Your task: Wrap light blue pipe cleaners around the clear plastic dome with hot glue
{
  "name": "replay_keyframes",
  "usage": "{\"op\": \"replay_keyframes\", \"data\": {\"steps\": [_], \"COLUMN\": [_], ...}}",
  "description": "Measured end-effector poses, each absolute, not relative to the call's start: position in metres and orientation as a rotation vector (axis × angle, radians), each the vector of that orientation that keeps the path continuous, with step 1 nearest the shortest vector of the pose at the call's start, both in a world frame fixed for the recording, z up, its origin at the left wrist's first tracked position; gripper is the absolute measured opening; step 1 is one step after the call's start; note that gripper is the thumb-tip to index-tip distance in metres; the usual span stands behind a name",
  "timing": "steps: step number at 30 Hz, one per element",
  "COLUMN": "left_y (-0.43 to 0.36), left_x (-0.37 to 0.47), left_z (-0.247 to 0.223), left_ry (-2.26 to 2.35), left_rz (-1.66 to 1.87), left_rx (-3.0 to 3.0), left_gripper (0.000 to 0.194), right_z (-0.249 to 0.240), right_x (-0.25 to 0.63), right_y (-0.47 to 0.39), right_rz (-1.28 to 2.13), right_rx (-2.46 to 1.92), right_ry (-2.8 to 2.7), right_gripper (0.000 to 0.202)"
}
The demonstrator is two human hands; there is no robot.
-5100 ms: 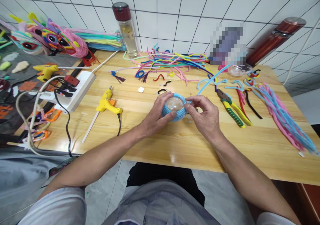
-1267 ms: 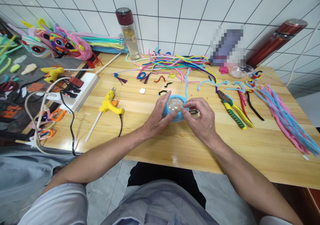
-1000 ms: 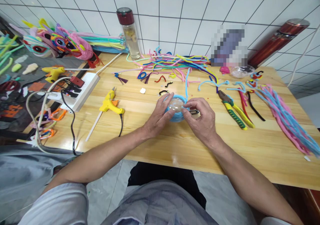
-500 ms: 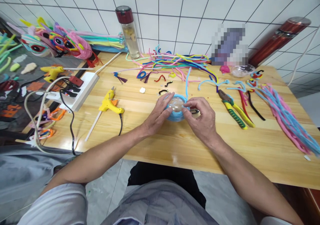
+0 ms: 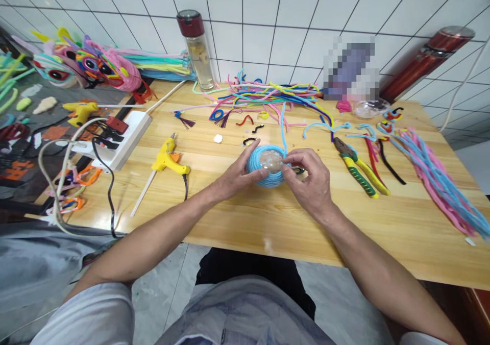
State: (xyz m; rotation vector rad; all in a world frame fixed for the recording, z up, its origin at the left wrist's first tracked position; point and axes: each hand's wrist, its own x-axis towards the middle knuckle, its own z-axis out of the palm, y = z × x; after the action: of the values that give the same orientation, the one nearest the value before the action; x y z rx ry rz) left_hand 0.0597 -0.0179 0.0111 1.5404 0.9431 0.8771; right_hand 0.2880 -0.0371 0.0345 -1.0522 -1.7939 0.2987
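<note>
A round clear form [image 5: 271,159] is wound with light blue pipe cleaner coils [image 5: 264,180], and its middle shows bare and shiny. From its far right side a loose blue pipe cleaner end [image 5: 283,123] sticks up toward the wall. My left hand [image 5: 240,173] holds the form's left side, thumb along the near rim and fingers behind it. At the right rim, my right hand [image 5: 308,179] has thumb and index finger pinched on the blue pipe cleaner near the coils.
A yellow glue gun [image 5: 168,157] lies left on the wooden table [image 5: 245,227], beside a white power strip [image 5: 130,136]. Green-yellow pliers [image 5: 356,169] and pink and blue pipe cleaners [image 5: 440,181] lie right. A glass bottle [image 5: 198,54] and a red flask [image 5: 429,62] stand behind.
The blue-wound form has tilted and turned slightly, showing more coils on its left. My left fingers have shifted off its top toward the left side. The loose blue end leans further left.
</note>
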Motion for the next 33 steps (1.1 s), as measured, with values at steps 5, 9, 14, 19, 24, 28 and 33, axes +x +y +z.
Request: {"op": "replay_keyframes", "data": {"steps": [5, 9, 14, 19, 24, 28, 33], "left_y": [-0.017, -0.016, -0.015, -0.016, -0.017, -0.019, -0.027], "left_x": [0.061, 0.063, 0.063, 0.063, 0.062, 0.063, 0.058], "left_z": [0.008, 0.009, 0.006, 0.009, 0.017, 0.025, 0.049], "left_ry": [0.94, 0.963, 0.973, 0.976, 0.95, 0.928, 0.886], "left_rz": [0.884, 0.883, 0.962, 1.018, 1.039, 1.115, 1.24], "left_rx": [1.499, 1.495, 1.531, 1.527, 1.542, 1.553, 1.618], "left_gripper": [0.11, 0.112, 0.11, 0.112, 0.116, 0.116, 0.114], "right_z": [0.031, 0.03, 0.031, 0.035, 0.041, 0.053, 0.074], "right_x": [0.292, 0.292, 0.292, 0.291, 0.289, 0.286, 0.277], "right_y": [-0.033, -0.032, -0.031, -0.032, -0.033, -0.036, -0.045], "right_rz": [0.347, 0.359, 0.368, 0.339, 0.289, 0.29, 0.467], "right_rx": [-1.043, -1.019, -1.018, -1.022, -0.975, -0.955, -0.852], "right_ry": [-1.784, -1.777, -1.777, -1.791, -1.78, -1.774, -1.672], "right_gripper": [0.002, 0.003, 0.004, 0.004, 0.006, 0.006, 0.02]}}
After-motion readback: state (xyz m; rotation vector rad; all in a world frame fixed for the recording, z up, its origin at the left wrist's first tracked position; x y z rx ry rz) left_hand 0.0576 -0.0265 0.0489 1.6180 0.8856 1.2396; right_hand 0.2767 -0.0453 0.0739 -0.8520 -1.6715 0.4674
